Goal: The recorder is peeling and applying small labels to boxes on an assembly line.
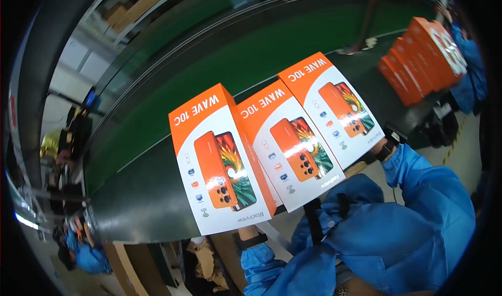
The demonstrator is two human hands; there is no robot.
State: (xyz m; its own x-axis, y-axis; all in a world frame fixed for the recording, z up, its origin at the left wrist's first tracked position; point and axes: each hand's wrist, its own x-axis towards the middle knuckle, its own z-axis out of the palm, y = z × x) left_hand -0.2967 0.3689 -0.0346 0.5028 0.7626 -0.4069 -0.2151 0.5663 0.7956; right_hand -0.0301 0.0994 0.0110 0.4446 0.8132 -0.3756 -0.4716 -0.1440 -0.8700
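green belting (172, 92) runs away from me beyond the dark bench (141, 202), with a pale line along its edge and racking with brown cartons (141, 3) far off past it. i see three flat boxes held in a row just above my wrists, over the bench's near edge: white faces with a picture of an orange phone, orange tops and orange sides. the left box (219, 165) is nearest me, the middle box (290, 144) overlaps behind it, the right box (334, 108) behind that. my left hand (250, 232) is under the left box, only the wrist and a dark band showing; my right hand (377, 148) is tucked behind the right box's lower corner. i cannot tell how the fingers of either are set, as the boxes hide them. well beyond my right hand, a stack of orange boxes (423, 55) stands on the bench beside another person's blue sleeve (470, 71).
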